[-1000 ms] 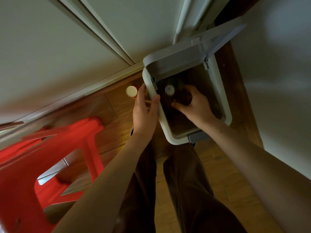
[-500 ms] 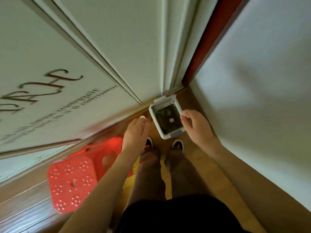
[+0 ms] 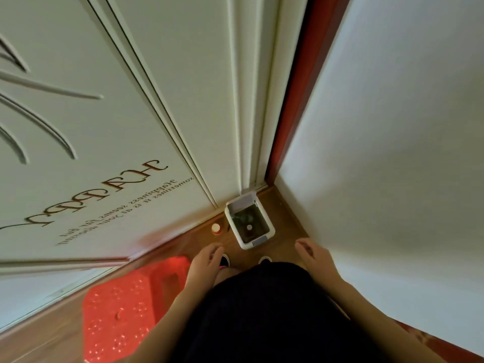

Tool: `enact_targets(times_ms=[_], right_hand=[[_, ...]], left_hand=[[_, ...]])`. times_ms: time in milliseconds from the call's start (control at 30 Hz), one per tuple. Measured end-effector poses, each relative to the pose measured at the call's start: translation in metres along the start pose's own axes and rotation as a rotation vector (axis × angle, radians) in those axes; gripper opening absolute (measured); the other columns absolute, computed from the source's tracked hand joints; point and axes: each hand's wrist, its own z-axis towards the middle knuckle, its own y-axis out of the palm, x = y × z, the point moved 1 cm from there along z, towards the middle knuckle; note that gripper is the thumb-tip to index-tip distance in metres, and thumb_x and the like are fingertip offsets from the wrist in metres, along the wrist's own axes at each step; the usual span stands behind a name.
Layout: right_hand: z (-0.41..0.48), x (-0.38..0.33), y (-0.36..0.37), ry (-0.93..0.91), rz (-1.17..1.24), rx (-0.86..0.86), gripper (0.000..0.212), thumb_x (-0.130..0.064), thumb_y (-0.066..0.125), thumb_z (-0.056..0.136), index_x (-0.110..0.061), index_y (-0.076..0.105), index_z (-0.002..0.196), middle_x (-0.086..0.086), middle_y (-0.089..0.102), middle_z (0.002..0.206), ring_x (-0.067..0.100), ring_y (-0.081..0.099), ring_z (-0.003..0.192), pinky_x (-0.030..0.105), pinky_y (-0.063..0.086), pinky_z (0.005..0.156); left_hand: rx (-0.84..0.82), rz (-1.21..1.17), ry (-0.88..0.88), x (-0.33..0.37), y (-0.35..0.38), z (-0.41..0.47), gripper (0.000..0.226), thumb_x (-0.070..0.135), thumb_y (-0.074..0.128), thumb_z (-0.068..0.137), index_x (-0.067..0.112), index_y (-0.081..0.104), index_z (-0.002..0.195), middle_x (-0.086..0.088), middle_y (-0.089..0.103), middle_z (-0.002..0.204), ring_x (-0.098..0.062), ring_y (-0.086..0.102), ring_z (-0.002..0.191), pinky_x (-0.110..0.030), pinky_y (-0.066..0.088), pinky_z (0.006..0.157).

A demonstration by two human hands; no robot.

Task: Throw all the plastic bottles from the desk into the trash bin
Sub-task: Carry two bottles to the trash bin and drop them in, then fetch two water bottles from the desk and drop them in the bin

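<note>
A bottle, white cap up, lies inside the trash bin at my twelve o'clock, lid tipped back against the door; my left hand and right hand hang loose-fingered, holding nothing; a red stool sits at eight.

Both hands are out of the small white lidded trash bin now. The left hand and right hand hang empty and loosely curled, well above it, as the view rises higher.
</note>
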Motion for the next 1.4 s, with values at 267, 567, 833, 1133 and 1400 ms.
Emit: enact_targets(times_ms=[267,567,833,1133,1400], right_hand=[[-0.055,-0.002,0.03,0.163,0.26,0.272,0.011,-0.029,0.052,0.097,-0.027,0.061,0.103,-0.015,0.063,0.089,0.006,0.061,0.085,0.017,0.049,0.075],[-0.155,-0.035,0.09,0.355,0.669,0.857,0.014,-0.019,0.054,0.097,-0.019,0.067,0.102,-0.007,0.068,0.091,0.002,0.063,0.082,0.008,0.047,0.069],[-0.28,-0.042,0.207,0.833,0.981,1.225,0.014,-0.024,0.053,0.096,-0.022,0.067,0.095,-0.001,0.07,0.086,0.016,0.065,0.081,0.031,0.051,0.071],[-0.38,-0.044,0.324,1.231,1.283,1.461,0.012,-0.026,0.055,0.095,-0.023,0.065,0.089,0.002,0.071,0.086,0.024,0.067,0.081,0.048,0.056,0.08],[-0.461,0.02,0.36,1.302,1.418,1.513,0.016,-0.023,0.055,0.096,-0.026,0.065,0.084,0.002,0.071,0.084,0.021,0.068,0.082,0.048,0.056,0.083]], left_hand=[[-0.215,0.171,0.16,0.001,-0.025,0.028,0.019,0.031,0.044,0.1,0.035,0.061,0.092,0.016,0.064,0.093,-0.003,0.059,0.088,-0.02,0.044,0.078],[-0.513,0.349,0.568,0.069,-0.057,0.094,0.026,0.023,0.043,0.101,0.021,0.067,0.09,0.001,0.069,0.089,-0.009,0.063,0.083,-0.02,0.045,0.07],[-0.91,0.499,0.795,0.094,0.015,0.024,0.021,0.021,0.044,0.101,0.027,0.06,0.088,0.006,0.063,0.087,-0.006,0.058,0.082,-0.021,0.044,0.07],[-1.39,0.901,0.865,0.029,0.107,-0.11,0.02,0.027,0.046,0.1,0.035,0.059,0.088,0.006,0.066,0.091,-0.009,0.061,0.088,-0.019,0.046,0.074],[-1.465,1.038,0.815,-0.017,0.193,-0.215,0.02,0.024,0.046,0.1,0.028,0.065,0.096,0.004,0.071,0.097,-0.013,0.065,0.096,-0.034,0.051,0.091]])
